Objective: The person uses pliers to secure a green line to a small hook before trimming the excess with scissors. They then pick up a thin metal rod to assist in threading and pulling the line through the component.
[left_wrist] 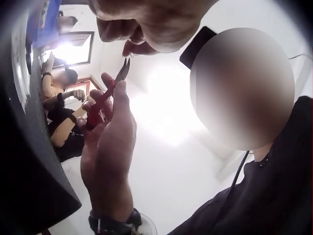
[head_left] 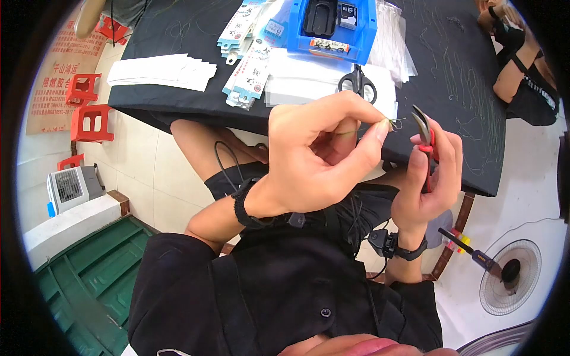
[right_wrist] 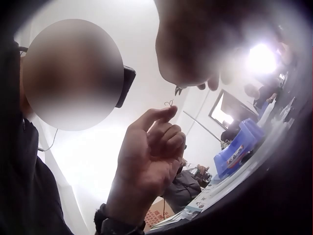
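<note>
A: What is the left hand (head_left: 323, 157) doing?
B: It pinches a small wire hook piece (head_left: 396, 123) between thumb and forefinger tips, the other fingers curled in behind. A thin green line (head_left: 345, 133) runs across one of those fingers.
A: And the right hand (head_left: 432, 181)?
B: Closed around the red-handled pliers (head_left: 427, 148) — thumb on one side, fingers on the other. The pliers point up, with their jaws slightly parted.
A: Do they touch the hook piece?
B: No, the tips are near it but apart. Both are held up in front of the person, by the edge of the black-covered table (head_left: 475, 151).
A: What lies on the table?
B: Black-handled scissors (head_left: 358, 84), just beyond the left hand, by some clear sleeves. Behind them sits a blue bin (head_left: 371, 29) with a black tray (head_left: 319, 18) in it. Printed packets (head_left: 248, 77) lie left of the bin, and white paper strips (head_left: 160, 71) farther left.
A: Anyone else?
B: Another person's arm (head_left: 512, 80) — over at the table's right side.
</note>
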`<state>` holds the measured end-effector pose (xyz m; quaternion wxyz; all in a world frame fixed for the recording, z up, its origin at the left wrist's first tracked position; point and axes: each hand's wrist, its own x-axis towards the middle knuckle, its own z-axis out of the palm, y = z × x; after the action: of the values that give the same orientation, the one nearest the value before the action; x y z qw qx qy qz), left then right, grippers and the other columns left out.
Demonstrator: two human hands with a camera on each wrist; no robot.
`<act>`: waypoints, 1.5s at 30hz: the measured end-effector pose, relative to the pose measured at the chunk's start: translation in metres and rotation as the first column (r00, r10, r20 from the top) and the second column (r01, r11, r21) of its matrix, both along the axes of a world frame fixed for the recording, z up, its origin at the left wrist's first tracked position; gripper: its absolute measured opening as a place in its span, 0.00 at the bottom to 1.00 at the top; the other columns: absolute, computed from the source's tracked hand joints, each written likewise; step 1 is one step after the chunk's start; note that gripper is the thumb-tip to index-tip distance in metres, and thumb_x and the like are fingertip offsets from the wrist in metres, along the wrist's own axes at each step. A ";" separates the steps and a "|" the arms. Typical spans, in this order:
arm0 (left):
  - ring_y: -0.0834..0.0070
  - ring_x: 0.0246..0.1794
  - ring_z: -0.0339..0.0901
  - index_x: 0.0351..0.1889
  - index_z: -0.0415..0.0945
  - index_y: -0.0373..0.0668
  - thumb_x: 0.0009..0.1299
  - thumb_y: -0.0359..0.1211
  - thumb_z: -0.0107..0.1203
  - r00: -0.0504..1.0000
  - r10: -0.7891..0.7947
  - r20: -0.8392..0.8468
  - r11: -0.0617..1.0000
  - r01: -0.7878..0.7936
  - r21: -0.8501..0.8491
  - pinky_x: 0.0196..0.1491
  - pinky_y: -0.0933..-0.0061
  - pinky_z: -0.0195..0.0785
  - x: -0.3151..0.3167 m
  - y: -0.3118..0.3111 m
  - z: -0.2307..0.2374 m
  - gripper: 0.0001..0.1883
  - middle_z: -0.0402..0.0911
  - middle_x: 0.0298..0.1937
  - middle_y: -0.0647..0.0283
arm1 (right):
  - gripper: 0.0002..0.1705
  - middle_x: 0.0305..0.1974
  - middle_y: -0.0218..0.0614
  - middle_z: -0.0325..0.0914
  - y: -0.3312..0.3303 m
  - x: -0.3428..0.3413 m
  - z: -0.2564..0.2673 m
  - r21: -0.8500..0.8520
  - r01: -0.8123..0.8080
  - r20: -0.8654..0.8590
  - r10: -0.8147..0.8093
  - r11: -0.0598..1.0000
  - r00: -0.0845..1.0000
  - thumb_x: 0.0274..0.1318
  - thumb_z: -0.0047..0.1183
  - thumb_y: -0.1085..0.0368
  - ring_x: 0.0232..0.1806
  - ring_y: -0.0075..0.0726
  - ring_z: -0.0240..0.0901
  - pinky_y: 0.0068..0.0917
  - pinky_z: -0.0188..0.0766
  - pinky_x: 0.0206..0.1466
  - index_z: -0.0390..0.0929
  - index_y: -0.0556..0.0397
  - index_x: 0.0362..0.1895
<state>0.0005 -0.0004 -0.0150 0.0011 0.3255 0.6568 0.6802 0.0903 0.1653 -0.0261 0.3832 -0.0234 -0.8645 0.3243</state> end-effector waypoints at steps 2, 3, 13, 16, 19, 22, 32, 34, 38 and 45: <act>0.93 0.18 0.55 0.40 0.82 0.29 0.69 0.20 0.59 0.995 -0.033 0.090 0.999 0.030 0.031 0.24 0.85 0.47 0.002 0.000 -0.001 0.04 0.65 0.16 0.77 | 0.20 0.38 0.43 0.78 0.001 0.004 0.000 -0.031 -0.032 -0.056 0.030 0.999 0.998 0.59 0.57 0.67 0.34 0.32 0.69 0.26 0.65 0.34 0.81 0.68 0.53; 0.93 0.18 0.56 0.40 0.82 0.29 0.69 0.20 0.59 0.996 -0.033 0.081 0.999 0.031 0.021 0.24 0.85 0.48 0.003 0.000 0.000 0.04 0.65 0.17 0.76 | 0.20 0.38 0.43 0.78 0.002 0.005 -0.001 -0.031 -0.032 -0.054 0.030 0.999 0.998 0.59 0.57 0.67 0.34 0.32 0.69 0.26 0.65 0.34 0.81 0.68 0.53; 0.93 0.18 0.57 0.39 0.82 0.28 0.68 0.18 0.59 0.999 -0.039 -0.025 0.999 0.038 -0.032 0.23 0.85 0.49 0.004 -0.002 0.000 0.04 0.69 0.18 0.74 | 0.22 0.36 0.43 0.78 0.005 0.011 -0.006 0.004 -0.140 -0.039 0.140 0.990 0.989 0.59 0.59 0.64 0.28 0.30 0.65 0.24 0.59 0.29 0.81 0.69 0.52; 0.93 0.17 0.58 0.39 0.82 0.29 0.67 0.18 0.59 0.999 -0.034 -0.026 0.999 0.034 -0.020 0.23 0.85 0.50 0.004 -0.001 -0.001 0.04 0.70 0.18 0.74 | 0.22 0.36 0.42 0.77 0.005 0.010 -0.004 0.027 -0.147 -0.031 0.148 0.989 0.988 0.58 0.59 0.65 0.29 0.31 0.65 0.24 0.59 0.29 0.82 0.68 0.53; 0.93 0.17 0.58 0.39 0.82 0.29 0.67 0.18 0.59 0.999 -0.038 -0.016 0.999 0.038 -0.012 0.23 0.85 0.51 0.004 -0.001 0.001 0.04 0.71 0.18 0.73 | 0.21 0.37 0.42 0.77 0.005 0.008 -0.006 0.030 -0.159 -0.053 0.160 0.987 0.986 0.59 0.59 0.65 0.29 0.31 0.65 0.24 0.59 0.28 0.82 0.68 0.53; 0.93 0.17 0.59 0.39 0.82 0.29 0.67 0.18 0.59 0.998 -0.056 -0.010 0.998 0.056 -0.005 0.23 0.85 0.51 0.004 -0.002 0.000 0.04 0.71 0.18 0.74 | 0.25 0.40 0.46 0.79 0.007 0.015 0.002 0.065 -0.150 0.086 0.144 0.987 0.986 0.71 0.51 0.55 0.37 0.34 0.74 0.24 0.75 0.37 0.80 0.70 0.52; 0.92 0.18 0.59 0.40 0.82 0.28 0.68 0.18 0.59 0.996 -0.083 -0.016 0.996 0.083 -0.013 0.23 0.85 0.52 0.004 -0.002 0.002 0.04 0.69 0.18 0.74 | 0.21 0.38 0.43 0.77 0.009 0.009 -0.004 0.045 -0.172 -0.023 0.173 0.984 0.985 0.59 0.58 0.66 0.31 0.34 0.68 0.27 0.63 0.31 0.82 0.68 0.53; 0.92 0.18 0.60 0.40 0.82 0.28 0.69 0.19 0.58 0.996 -0.086 -0.002 0.996 0.085 -0.016 0.23 0.85 0.52 0.003 -0.002 0.003 0.04 0.70 0.18 0.74 | 0.21 0.38 0.44 0.77 0.010 0.009 -0.002 0.079 -0.181 -0.009 0.182 0.980 0.983 0.58 0.58 0.66 0.32 0.35 0.68 0.28 0.64 0.32 0.82 0.68 0.52; 0.92 0.19 0.61 0.41 0.82 0.28 0.70 0.19 0.58 0.996 -0.091 0.000 0.995 0.091 -0.026 0.24 0.86 0.54 0.003 -0.003 0.003 0.05 0.71 0.19 0.73 | 0.21 0.37 0.44 0.77 0.010 0.008 -0.002 0.093 -0.185 -0.024 0.188 0.978 0.982 0.58 0.59 0.65 0.32 0.36 0.69 0.28 0.64 0.33 0.82 0.68 0.52; 0.91 0.21 0.65 0.45 0.80 0.27 0.74 0.21 0.56 0.987 -0.147 0.070 0.989 0.146 0.025 0.27 0.85 0.60 0.003 -0.003 0.002 0.06 0.73 0.21 0.72 | 0.23 0.36 0.43 0.77 0.008 0.008 -0.002 0.129 -0.159 -0.051 0.166 0.979 0.985 0.60 0.61 0.61 0.32 0.36 0.70 0.29 0.65 0.33 0.82 0.67 0.53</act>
<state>0.0039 -0.0038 -0.0134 0.0714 0.3482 0.6239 0.6960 0.0987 0.1733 -0.0284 0.3825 0.0810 -0.8699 0.3007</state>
